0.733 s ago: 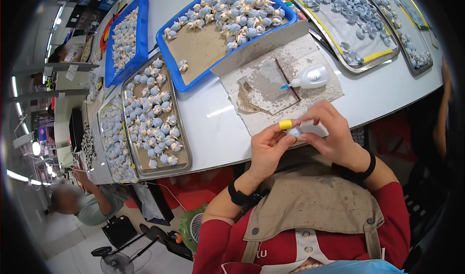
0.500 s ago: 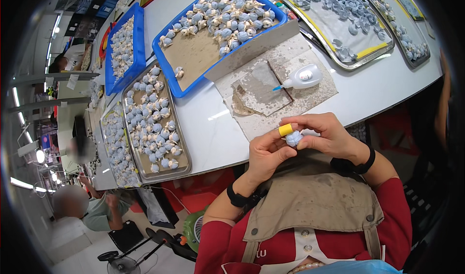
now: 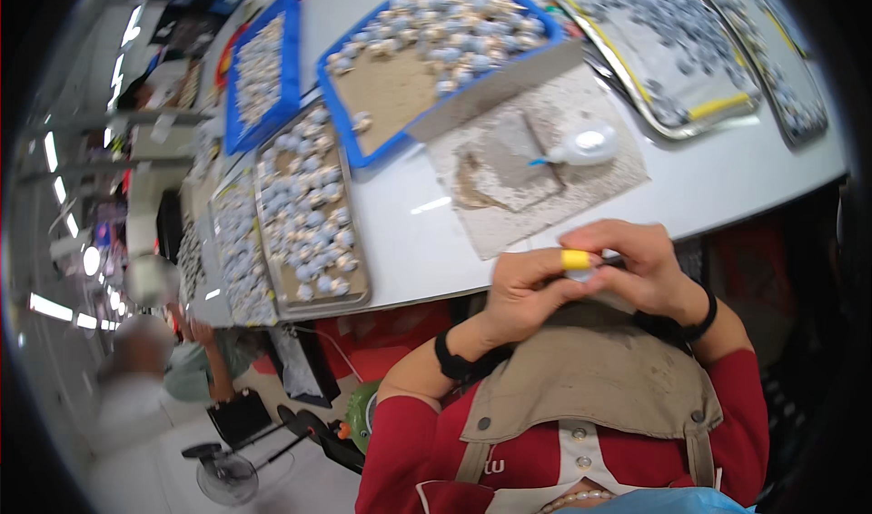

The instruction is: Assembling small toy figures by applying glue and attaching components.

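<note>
Room: strip lights at far left; a white glossy surface (image 3: 400, 260) runs across the upper view. Whole view blurred.

Left to right:
- Co-worker in a grey-green shirt (image 3: 193, 374), seated, face blurred; a round-headed black floor fan (image 3: 227, 479) stands below.
- Shallow tray (image 3: 245, 273) of pale blue and cream pieces.
- Small blue plastic tray (image 3: 289, 55), similar pieces inside.
- Rectangular metal tray (image 3: 364, 282) with a brown liner, rounded blue-and-cream pieces spread over it.
- Large blue plastic tray (image 3: 340, 119); pieces heaped toward the far and right sides, one lying apart near the left side.
- Stained pale cardboard sheet (image 3: 500, 228), near the person.
- Left hand (image 3: 531, 291): yellow band (image 3: 575, 260) around the index finger; thumb and index clamped on a small pale blue rounded piece (image 3: 578, 276), mostly hidden, held just past the surface's near edge.
- Translucent white squeeze bottle with a blue tip (image 3: 586, 143), lying on the sheet, tip pointing left.
- Right hand (image 3: 640, 264): fingers curled, thumb tip beside the piece; cannot tell whether they grip it.
- Metal tray edged with yellow tape (image 3: 677, 135), holding loose grey-blue petal-like parts.
- Narrow dark-rimmed tray (image 3: 804, 139), pieces clustered inside.
</note>
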A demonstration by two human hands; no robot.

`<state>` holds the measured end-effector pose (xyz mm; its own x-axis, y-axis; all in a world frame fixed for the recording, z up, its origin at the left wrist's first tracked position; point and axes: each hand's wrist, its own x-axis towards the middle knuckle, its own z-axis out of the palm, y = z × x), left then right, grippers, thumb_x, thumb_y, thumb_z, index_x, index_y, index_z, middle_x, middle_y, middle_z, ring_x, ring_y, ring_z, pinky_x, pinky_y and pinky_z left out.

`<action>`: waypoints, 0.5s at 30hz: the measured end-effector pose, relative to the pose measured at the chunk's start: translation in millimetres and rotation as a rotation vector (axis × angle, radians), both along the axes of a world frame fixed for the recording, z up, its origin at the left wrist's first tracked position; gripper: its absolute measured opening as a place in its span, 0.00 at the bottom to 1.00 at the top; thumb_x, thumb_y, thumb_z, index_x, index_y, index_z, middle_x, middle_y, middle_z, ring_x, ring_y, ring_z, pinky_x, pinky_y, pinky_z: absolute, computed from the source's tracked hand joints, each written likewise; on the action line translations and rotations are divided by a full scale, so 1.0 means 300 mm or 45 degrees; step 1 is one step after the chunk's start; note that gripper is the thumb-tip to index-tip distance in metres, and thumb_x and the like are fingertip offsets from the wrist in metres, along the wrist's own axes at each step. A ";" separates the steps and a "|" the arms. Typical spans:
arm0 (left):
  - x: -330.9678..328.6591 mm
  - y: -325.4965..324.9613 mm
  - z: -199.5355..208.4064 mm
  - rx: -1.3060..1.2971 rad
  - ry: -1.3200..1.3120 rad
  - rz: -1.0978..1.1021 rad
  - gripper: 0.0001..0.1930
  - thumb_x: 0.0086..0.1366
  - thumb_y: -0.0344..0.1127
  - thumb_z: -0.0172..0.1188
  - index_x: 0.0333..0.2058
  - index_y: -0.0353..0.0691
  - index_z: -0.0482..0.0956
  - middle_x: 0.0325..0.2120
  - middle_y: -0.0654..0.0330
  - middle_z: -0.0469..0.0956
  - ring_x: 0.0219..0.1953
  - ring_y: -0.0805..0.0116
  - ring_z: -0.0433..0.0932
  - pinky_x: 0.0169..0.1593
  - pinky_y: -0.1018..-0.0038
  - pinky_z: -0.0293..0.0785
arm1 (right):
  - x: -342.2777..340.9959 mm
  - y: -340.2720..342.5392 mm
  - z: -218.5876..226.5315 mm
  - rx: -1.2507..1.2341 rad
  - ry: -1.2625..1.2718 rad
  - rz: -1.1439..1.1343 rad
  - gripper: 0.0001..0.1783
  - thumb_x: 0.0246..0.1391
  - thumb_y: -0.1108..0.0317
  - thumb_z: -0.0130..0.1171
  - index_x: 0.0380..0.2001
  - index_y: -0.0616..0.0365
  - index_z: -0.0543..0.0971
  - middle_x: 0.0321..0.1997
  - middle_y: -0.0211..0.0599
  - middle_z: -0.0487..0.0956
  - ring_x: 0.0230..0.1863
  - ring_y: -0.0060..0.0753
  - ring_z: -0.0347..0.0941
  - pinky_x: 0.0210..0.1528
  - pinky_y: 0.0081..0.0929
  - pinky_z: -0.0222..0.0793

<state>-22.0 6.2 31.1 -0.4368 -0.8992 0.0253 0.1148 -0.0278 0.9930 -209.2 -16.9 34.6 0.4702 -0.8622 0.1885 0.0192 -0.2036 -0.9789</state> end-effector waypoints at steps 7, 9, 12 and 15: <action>0.171 -0.128 0.063 -0.177 -0.677 0.038 0.14 0.51 0.32 0.65 0.37 0.36 0.79 0.25 0.63 0.79 0.25 0.82 0.73 0.30 0.82 0.69 | 0.055 -0.007 -0.032 0.129 0.052 -0.042 0.20 0.45 0.75 0.59 0.45 0.61 0.73 0.42 0.40 0.77 0.44 0.27 0.73 0.47 0.22 0.65; 0.335 -0.238 0.092 -0.344 -1.146 0.450 0.12 0.50 0.35 0.65 0.34 0.39 0.79 0.17 0.64 0.75 0.18 0.82 0.70 0.24 0.82 0.67 | 0.058 -0.035 0.009 0.013 -0.072 -0.333 0.20 0.47 0.75 0.57 0.46 0.61 0.72 0.43 0.41 0.77 0.48 0.28 0.71 0.51 0.24 0.63; 0.637 -0.358 0.119 -0.577 -1.820 0.885 0.12 0.51 0.39 0.63 0.33 0.41 0.78 0.17 0.58 0.76 0.21 0.65 0.75 0.26 0.71 0.70 | 0.001 -0.057 -0.023 0.030 0.011 -0.341 0.19 0.48 0.76 0.55 0.47 0.62 0.72 0.42 0.39 0.77 0.46 0.26 0.71 0.49 0.23 0.62; 0.726 -0.434 0.157 -0.589 -2.306 0.883 0.11 0.51 0.38 0.62 0.33 0.41 0.77 0.20 0.54 0.77 0.26 0.54 0.77 0.29 0.63 0.72 | -0.016 -0.059 -0.019 -0.006 0.138 -0.432 0.15 0.49 0.76 0.54 0.42 0.64 0.74 0.38 0.37 0.78 0.40 0.24 0.71 0.43 0.21 0.64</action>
